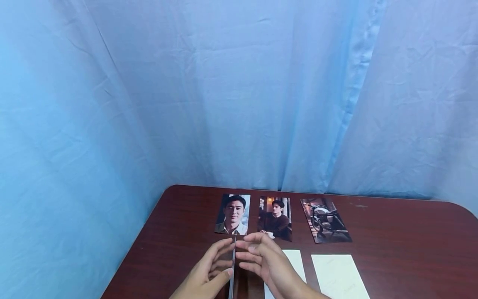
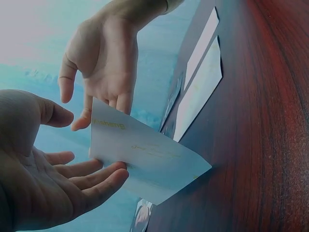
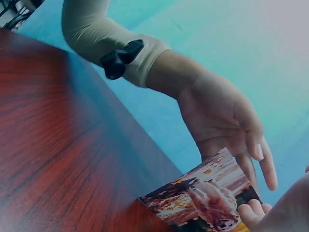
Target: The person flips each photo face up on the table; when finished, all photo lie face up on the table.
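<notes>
A photo card (image 1: 232, 270) stands on edge between my two hands, just above or at the tabletop. Its white back with yellow lettering (image 2: 140, 145) faces my left hand (image 1: 209, 270), whose extended fingertips touch it. The picture side (image 3: 207, 203) shows a furry animal among autumn colours. On that side is my right hand (image 1: 270, 261), fingers loosely bent and fingertips right at the card. In the left wrist view the left thumb stays off the card, and the card hides the right fingertips.
Along the back of the dark red table (image 1: 403, 236) lie a portrait photo (image 1: 233, 214), a photo of a seated person (image 1: 275, 218) and a motorcycle photo (image 1: 326, 220). Two white cards lie nearer, one partly behind the right hand (image 1: 296, 259), another farther right (image 1: 337, 276). Blue curtains (image 1: 239, 104) hang behind.
</notes>
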### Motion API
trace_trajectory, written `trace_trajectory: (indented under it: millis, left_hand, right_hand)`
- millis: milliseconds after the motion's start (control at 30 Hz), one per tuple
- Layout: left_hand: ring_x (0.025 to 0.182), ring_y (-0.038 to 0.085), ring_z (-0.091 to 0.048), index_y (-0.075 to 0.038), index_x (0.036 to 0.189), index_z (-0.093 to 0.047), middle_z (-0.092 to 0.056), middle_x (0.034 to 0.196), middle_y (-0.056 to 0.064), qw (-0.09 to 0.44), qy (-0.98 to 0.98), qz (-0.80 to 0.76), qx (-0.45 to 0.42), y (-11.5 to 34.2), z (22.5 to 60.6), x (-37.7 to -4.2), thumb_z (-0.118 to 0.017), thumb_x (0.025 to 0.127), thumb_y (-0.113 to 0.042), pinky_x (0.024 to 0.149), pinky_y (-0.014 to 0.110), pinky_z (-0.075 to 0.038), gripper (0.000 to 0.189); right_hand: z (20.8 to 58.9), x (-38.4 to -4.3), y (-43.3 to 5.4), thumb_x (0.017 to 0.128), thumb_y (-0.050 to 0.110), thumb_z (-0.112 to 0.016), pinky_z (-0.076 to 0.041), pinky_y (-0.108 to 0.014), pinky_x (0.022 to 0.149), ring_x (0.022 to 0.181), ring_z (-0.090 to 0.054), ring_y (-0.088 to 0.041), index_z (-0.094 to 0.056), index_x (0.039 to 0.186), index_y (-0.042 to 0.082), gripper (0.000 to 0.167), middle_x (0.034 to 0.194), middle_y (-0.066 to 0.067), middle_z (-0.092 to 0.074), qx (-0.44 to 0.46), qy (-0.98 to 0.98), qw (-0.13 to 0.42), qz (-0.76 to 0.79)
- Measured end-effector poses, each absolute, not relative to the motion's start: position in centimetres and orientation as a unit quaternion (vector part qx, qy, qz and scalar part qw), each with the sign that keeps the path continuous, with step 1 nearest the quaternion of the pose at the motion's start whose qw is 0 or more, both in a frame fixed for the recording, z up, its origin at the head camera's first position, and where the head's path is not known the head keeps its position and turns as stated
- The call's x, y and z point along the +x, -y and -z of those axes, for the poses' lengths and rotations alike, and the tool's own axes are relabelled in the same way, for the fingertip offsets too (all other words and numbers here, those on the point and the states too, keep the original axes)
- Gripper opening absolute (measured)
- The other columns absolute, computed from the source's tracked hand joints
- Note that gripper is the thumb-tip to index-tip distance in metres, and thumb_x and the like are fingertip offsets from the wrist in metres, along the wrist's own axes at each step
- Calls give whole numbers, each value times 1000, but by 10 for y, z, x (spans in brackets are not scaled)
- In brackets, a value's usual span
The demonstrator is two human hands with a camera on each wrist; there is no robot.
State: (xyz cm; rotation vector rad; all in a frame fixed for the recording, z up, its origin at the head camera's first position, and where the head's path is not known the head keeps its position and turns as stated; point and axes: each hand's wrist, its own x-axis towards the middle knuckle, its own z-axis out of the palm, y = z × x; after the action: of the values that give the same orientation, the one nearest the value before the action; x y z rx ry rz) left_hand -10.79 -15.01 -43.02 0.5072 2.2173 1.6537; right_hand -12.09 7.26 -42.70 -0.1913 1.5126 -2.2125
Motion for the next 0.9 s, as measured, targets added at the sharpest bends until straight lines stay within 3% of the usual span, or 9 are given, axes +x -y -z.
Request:
trace_trajectory:
  millis: [167,300,533,667,800,900]
  left_hand:
    - [138,47,-57,-4,164,-27,-36,165,31,168,-764,-598,173,151,429,-106,-57,109,-25,98,29,-58,65]
    - [149,51,-40,-4,164,-26,-31,165,31,175,-744,-624,164,153,428,-107,-55,109,-20,105,22,-53,64]
    - [131,42,-61,-2,162,-28,-34,161,37,177,-759,-612,137,159,432,-105,-58,107,-19,102,52,-56,65]
    - [130,46,-58,0,161,-27,-36,159,38,184,-774,-592,127,166,448,-110,-59,107,-24,99,59,-55,67]
    - [132,44,-58,-6,163,-27,-41,158,31,182,-800,-554,141,186,499,-129,-60,107,-36,93,51,-58,71]
    - [127,31,-62,-20,162,-32,-48,157,19,179,-821,-524,143,201,541,-145,-63,105,-46,80,39,-58,69]
  right_hand:
    - [427,-119,-67,107,18,-44,-56,-37,109,127,-64,-21,-45,137,6,32,155,-24,-50,-80,-575,215,785]
    - [425,-119,-64,107,17,-44,-56,-44,108,131,-63,-25,-45,140,5,35,157,-29,-46,-91,-584,220,776]
    - [433,-125,-49,105,19,-45,-55,-51,106,126,-66,-27,-43,141,3,40,155,-30,-49,-90,-617,220,751]
    - [444,-127,-41,103,18,-46,-54,-52,106,122,-70,-29,-45,140,1,41,151,-30,-54,-94,-625,220,743]
    - [453,-130,-33,104,16,-46,-53,-52,107,119,-72,-35,-46,138,-2,39,146,-31,-57,-99,-625,223,742]
    - [459,-132,-29,105,15,-45,-52,-54,110,118,-72,-40,-46,137,-3,37,144,-31,-58,-102,-625,230,739]
